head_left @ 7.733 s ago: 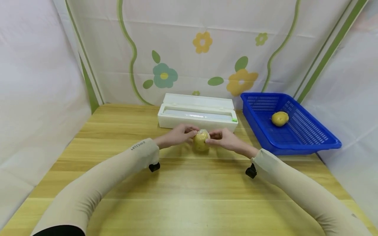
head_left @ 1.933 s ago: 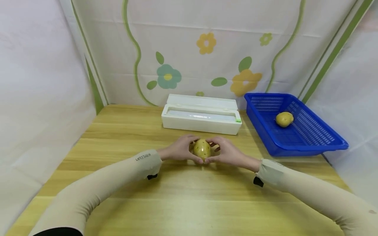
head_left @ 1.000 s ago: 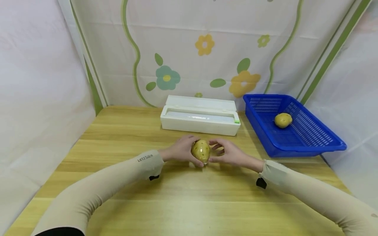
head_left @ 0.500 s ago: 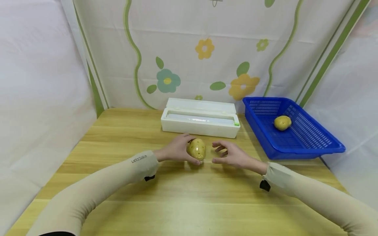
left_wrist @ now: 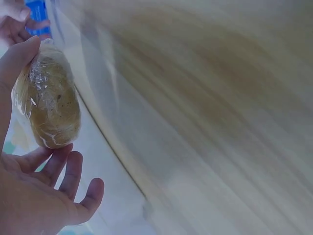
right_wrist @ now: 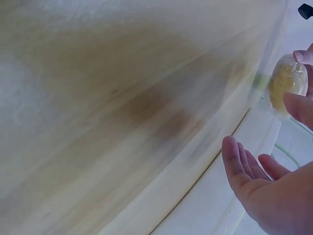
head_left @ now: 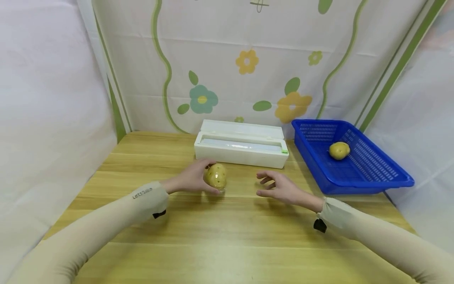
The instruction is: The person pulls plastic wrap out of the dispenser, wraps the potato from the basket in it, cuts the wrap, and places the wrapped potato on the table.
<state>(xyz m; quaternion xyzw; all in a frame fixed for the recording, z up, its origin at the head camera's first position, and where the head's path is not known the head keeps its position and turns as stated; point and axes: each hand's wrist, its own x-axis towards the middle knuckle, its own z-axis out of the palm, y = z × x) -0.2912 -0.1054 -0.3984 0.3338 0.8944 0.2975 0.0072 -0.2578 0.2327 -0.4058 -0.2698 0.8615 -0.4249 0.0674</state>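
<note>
A yellow potato (head_left: 217,176) wrapped in clear cling film is held by my left hand (head_left: 191,177), between the thumb and the fingers at its two ends. Crinkled film shows on the potato (left_wrist: 55,98) in the left wrist view, bunched toward the thumb. My right hand (head_left: 280,187) is apart from it, over the table to the right, fingers loosely bent with nothing in them. In the right wrist view the right hand (right_wrist: 274,186) is spread, and the wrapped potato (right_wrist: 283,81) appears beyond its thumb.
Behind the hands stands a white cling film dispenser (head_left: 242,156) with its lid up and a green tab at its right end. At the right a blue plastic basket (head_left: 369,184) holds another potato (head_left: 339,150). A floral cloth (head_left: 220,59) hangs behind the wooden table (head_left: 213,244).
Both hands turned the potato while pressing its film. Then my right hand let go and drew off to the right, and my left hand carried the wrapped potato to the left.
</note>
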